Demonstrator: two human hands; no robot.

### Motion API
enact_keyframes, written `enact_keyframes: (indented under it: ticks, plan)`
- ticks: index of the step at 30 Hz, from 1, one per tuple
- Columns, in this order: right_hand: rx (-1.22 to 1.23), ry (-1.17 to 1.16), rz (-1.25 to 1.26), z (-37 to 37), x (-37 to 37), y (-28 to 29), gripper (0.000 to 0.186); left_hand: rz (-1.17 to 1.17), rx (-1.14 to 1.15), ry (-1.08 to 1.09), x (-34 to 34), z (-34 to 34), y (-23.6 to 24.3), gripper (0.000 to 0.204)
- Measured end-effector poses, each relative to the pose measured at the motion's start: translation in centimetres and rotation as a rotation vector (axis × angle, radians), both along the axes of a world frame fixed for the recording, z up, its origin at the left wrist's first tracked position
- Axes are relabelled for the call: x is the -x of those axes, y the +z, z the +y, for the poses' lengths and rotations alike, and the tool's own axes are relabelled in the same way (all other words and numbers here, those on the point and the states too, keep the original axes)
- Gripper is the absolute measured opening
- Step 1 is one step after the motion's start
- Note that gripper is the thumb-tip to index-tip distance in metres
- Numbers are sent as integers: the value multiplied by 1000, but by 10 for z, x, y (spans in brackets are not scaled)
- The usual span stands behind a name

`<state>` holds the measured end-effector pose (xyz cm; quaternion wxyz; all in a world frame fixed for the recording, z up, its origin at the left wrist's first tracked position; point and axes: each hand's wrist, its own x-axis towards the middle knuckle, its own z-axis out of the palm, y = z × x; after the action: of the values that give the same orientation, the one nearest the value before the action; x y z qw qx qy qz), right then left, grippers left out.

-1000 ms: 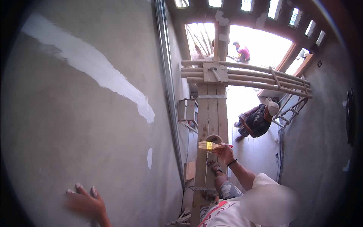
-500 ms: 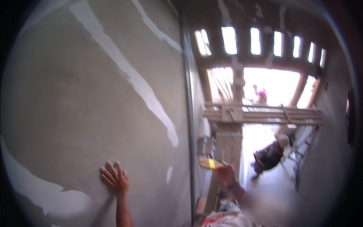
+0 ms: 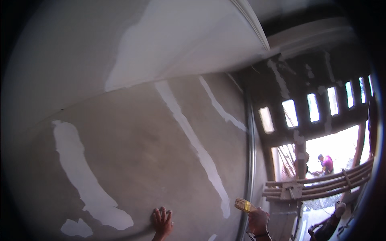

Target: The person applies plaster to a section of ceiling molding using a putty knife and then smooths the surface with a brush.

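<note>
My left hand (image 3: 162,223) rests against the grey-brown plastered wall (image 3: 136,160), fingers spread, at the lower edge of the view. It holds nothing. To its right my right hand (image 3: 258,221) is closed around a flat paintbrush (image 3: 243,205). Tan bristles and a yellow band show beyond the fingers, and the bristles point up and left. The brush is in front of a vertical metal strip (image 3: 251,160) at the wall's edge; whether it touches anything I cannot tell. White patches (image 3: 197,144) streak the wall, one broad patch (image 3: 78,160) lying left of my left hand.
The whitish ceiling (image 3: 181,36) slopes overhead, with a pale trim (image 3: 254,20) along its edge. At right, a plank scaffold (image 3: 317,188) crosses a bright opening. One person (image 3: 326,164) in pink is outside it; another person (image 3: 331,223) in dark clothes is below the planks.
The view has tilted up, bringing the ceiling in and moving the wall and opening down and right in the picture. My left hand stays on the wall; my right still holds the paintbrush.
</note>
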<state>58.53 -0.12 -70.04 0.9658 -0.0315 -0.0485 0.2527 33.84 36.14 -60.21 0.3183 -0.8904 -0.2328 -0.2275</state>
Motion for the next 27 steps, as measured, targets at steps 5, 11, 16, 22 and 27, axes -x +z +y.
enact_keyframes:
  ticks: [5,11,16,22,27]
  plan:
    - [-300,65,-246,12,-33,-4,18,58,-44,-34,-5,2,9,71]
    - [-36,-371,-102,3,-14,112,20,-242,352,-174,-27,-41,78,81]
    - [-267,-571,-408,-13,-51,180,34,-783,205,-585,-9,-114,293,104]
    - [-392,-944,-601,-64,-35,338,39,-1396,-27,-1055,51,-208,510,108]
    - [-690,-1037,-818,-121,-18,471,32,-1576,-144,-1059,92,-270,588,128]
